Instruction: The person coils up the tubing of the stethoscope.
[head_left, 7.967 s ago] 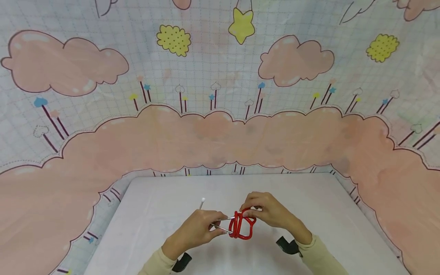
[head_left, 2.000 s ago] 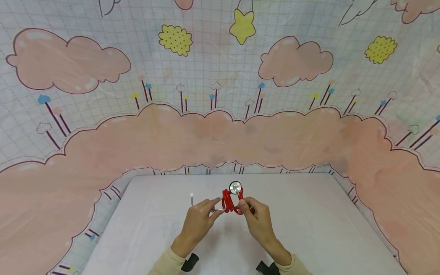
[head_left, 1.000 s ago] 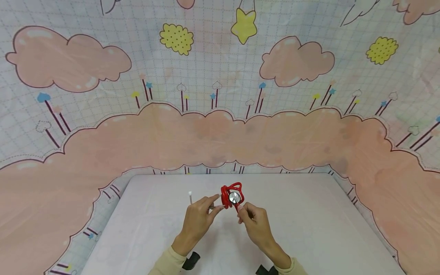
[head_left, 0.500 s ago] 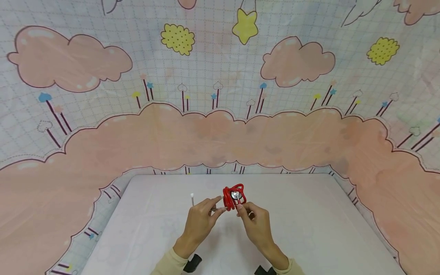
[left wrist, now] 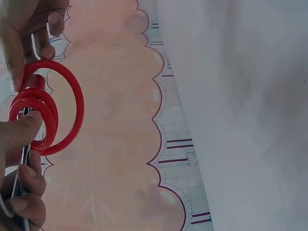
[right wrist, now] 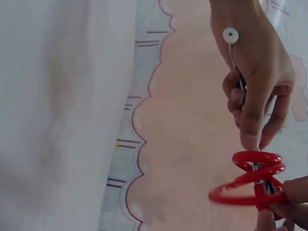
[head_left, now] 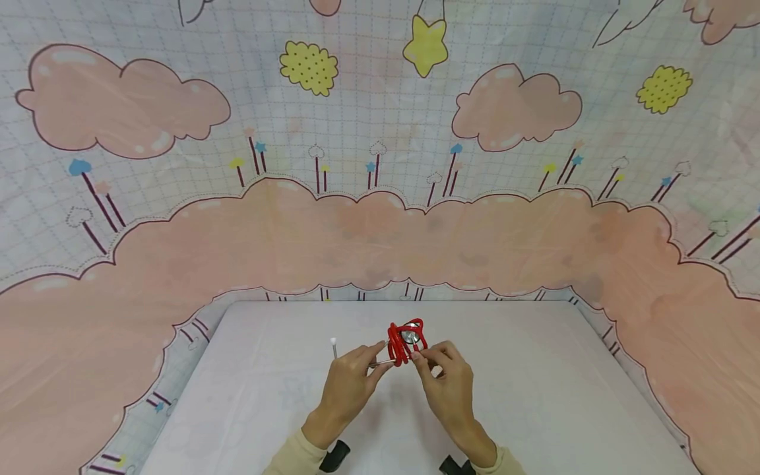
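Note:
A stethoscope with red tubing (head_left: pixel 394 344) is held up over the white table. Its tubing is wound in several loops round the metal ear tubes. My left hand (head_left: pixel 346 390) grips those ear tubes beside the coils, and a white ear tip (head_left: pixel 334 342) sticks out beyond its knuckles. With thumb and fingers my right hand (head_left: pixel 449 390) pinches the tubing just below the round silver chest piece (head_left: pixel 410 334). A red loop (head_left: pixel 420 324) passes around and partly over that chest piece. The right wrist view shows the coils (right wrist: pixel 260 158) right at the left hand's fingertips.
The white table (head_left: pixel 534 369) spreads out under both hands. Behind it hangs a printed cloth (head_left: pixel 380 244) with clouds and stars. Black wrist mounts (head_left: pixel 335 456) sit at both beige sleeves.
Over the last seconds, both hands have come closer together and turned upward. The chest piece has come down from above the coils into the red loop. In the last half second there is little movement.

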A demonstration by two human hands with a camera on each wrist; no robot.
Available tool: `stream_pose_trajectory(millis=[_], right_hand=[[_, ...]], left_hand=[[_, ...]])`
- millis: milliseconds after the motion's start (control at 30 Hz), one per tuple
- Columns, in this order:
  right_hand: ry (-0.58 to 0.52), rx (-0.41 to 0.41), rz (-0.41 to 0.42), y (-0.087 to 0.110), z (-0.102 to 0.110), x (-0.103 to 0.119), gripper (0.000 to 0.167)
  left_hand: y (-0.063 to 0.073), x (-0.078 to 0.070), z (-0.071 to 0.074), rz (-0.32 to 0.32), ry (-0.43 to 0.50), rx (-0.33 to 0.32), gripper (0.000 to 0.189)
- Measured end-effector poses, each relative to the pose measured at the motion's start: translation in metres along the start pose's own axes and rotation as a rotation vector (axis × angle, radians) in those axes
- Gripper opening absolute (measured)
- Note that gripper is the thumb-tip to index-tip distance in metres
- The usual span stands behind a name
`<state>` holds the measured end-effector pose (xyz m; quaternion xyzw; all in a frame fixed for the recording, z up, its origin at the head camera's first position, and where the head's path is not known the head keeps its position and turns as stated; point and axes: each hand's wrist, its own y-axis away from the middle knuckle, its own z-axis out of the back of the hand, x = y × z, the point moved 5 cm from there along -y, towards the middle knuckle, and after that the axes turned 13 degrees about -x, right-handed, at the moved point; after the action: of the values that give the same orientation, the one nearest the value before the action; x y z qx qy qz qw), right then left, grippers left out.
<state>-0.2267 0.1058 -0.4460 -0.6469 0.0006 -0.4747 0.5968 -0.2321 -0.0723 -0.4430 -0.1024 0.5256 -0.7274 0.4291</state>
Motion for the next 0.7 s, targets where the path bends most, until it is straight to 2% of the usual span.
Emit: stream_pose_trajectory(millis=[133,367,567,700], right_hand=[[0.046,-0.033,0.026,-0.001,0.001,0.001,0.008],[0.039,-0.073,0.044,-0.002,0.001,0.001,0.008],[0.018,-0.158,0.169,-0.004,0.002,0.003,0.011],[0.007,-0.206,0.260,-0.005,0.003,0.002,0.013]], left_hand=[[0.001,-0.001,0.000,-0.008,0.008,0.011,0.040],[0.003,-0.004,-0.002,-0.035,0.021,0.020,0.040],[0.002,-0.010,-0.004,-0.076,0.024,0.017,0.039],[0.001,-0.011,-0.005,-0.056,0.024,0.017,0.039]])
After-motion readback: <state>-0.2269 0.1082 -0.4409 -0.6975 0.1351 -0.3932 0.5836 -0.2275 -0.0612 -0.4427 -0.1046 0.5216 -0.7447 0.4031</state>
